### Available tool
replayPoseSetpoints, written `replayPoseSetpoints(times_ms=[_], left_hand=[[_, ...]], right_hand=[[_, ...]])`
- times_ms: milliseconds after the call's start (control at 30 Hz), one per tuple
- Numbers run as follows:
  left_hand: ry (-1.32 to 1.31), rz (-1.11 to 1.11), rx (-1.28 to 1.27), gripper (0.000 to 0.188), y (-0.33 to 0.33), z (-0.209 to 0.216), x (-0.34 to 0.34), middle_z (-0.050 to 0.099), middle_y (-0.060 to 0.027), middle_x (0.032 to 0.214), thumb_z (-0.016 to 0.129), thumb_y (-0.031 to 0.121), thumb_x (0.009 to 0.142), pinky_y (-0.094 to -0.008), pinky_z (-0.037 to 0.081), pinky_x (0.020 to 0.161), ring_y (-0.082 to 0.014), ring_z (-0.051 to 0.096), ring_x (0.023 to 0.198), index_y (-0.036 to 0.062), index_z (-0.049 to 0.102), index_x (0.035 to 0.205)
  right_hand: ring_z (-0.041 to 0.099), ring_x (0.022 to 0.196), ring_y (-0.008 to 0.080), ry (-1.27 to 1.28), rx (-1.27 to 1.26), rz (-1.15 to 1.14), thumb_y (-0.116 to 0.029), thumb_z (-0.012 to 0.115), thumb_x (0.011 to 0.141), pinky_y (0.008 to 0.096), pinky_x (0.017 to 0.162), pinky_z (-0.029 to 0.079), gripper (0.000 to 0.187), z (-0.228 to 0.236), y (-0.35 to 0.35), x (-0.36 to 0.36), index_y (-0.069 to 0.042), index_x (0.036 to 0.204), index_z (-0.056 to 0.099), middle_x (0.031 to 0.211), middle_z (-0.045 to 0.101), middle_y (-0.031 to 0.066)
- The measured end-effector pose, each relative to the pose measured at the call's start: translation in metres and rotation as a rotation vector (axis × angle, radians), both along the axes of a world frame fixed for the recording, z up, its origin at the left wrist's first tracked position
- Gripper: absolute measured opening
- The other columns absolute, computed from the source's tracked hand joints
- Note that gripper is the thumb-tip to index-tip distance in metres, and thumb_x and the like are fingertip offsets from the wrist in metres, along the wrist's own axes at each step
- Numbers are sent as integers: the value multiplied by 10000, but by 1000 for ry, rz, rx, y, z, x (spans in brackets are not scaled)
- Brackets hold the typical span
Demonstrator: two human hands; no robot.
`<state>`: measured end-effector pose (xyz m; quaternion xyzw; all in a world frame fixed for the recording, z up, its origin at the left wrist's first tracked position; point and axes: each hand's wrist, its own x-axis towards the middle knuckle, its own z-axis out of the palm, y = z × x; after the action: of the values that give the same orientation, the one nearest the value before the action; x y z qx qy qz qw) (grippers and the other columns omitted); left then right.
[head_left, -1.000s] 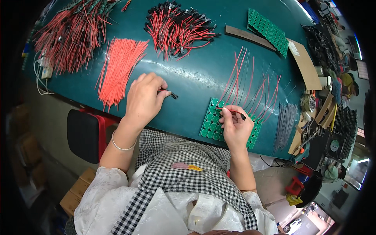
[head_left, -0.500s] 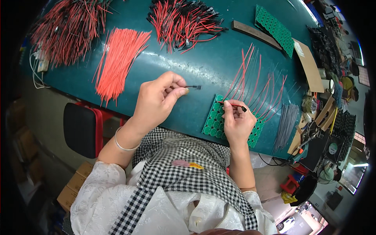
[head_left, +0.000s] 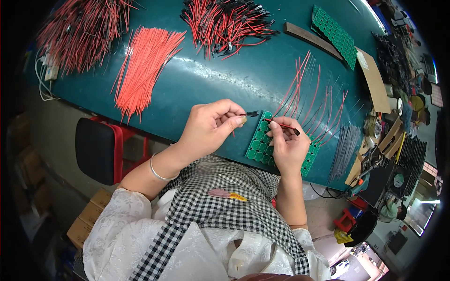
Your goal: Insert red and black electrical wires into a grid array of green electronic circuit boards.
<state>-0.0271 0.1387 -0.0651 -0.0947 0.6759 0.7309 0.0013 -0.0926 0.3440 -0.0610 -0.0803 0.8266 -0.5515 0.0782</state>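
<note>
Clock read from the green board [head_left: 258,150], 12 being away from the wearer; board is set on the green table [head_left: 201,79] near its front edge, its middle partly hidden by the right hand [head_left: 288,145]; a narrow pinch is made there by thumb and fingers, with the right wire [head_left: 296,132] held in it; its black plug is pointed toward 4, its red end toward 10, over the board's far edge; whether the board is touched by that end cannot be told.

The left hand [head_left: 211,124] is placed at about 10, just off the board; thumb and forefinger are closed narrow on the left wire [head_left: 252,114]; its black plug is aimed at 3, near the board's far left corner; a short red piece is seen below the fingers.

Long red and dark wires [head_left: 295,86] are fanned out past the board toward 1; grey wires [head_left: 344,152] are laid in a bundle at 3; a red bundle [head_left: 147,70] is placed at 10, a bigger heap [head_left: 86,35] farther out the same way; a pile of plugged wires [head_left: 225,25] is seen at 11; a second board [head_left: 335,35] is parked at 1, beside a dark bar [head_left: 311,40]; cardboard [head_left: 373,84] is laid at 2.
</note>
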Motion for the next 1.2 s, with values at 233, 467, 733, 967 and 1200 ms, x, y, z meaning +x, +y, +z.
replayPoseSetpoints(times_ms=[233, 467, 733, 967, 1200], left_hand=[[0, 20, -34, 77, 0, -3, 0, 721, -78, 890, 639, -4, 957, -250, 572, 735, -107, 690, 812, -57, 662, 1008], [6, 23, -45, 78, -1, -4, 0, 723, -80, 885, 642, -6, 955, -249, 575, 725, -107, 692, 805, -60, 661, 1009], [37, 28, -57, 73, -1, -3, 1, 724, -80, 873, 643, -6, 956, -244, 570, 710, -103, 688, 788, -55, 661, 1007], [65, 57, -17, 64, 1, -5, 1, 725, -78, 847, 637, 9, 965, -190, 457, 514, -23, 550, 568, -43, 644, 1002], [80, 53, -46, 58, 1, -7, 2, 729, -85, 830, 640, 16, 963, -186, 438, 481, -23, 546, 545, -37, 637, 987]], right_hand=[[689, 649, 102, -31, 114, 10, 6, 728, 888, 228, 583, 554, 55, 10, 0, -4, 40, 931, 720, 813, 732, 78], [674, 624, 98, -28, 86, -29, 3, 733, 885, 231, 568, 552, 50, 9, 0, -2, 41, 917, 725, 789, 728, 74], [672, 606, 95, -61, 68, -60, -26, 731, 903, 220, 544, 535, 94, 8, -5, -3, 65, 899, 712, 811, 748, 96], [678, 619, 93, -52, 33, -102, -40, 723, 917, 216, 537, 536, 100, 4, -10, -1, 56, 940, 713, 806, 748, 98], [678, 610, 91, 96, 116, -119, -35, 734, 910, 218, 539, 556, 101, 3, -15, 5, 64, 911, 714, 779, 737, 94]])
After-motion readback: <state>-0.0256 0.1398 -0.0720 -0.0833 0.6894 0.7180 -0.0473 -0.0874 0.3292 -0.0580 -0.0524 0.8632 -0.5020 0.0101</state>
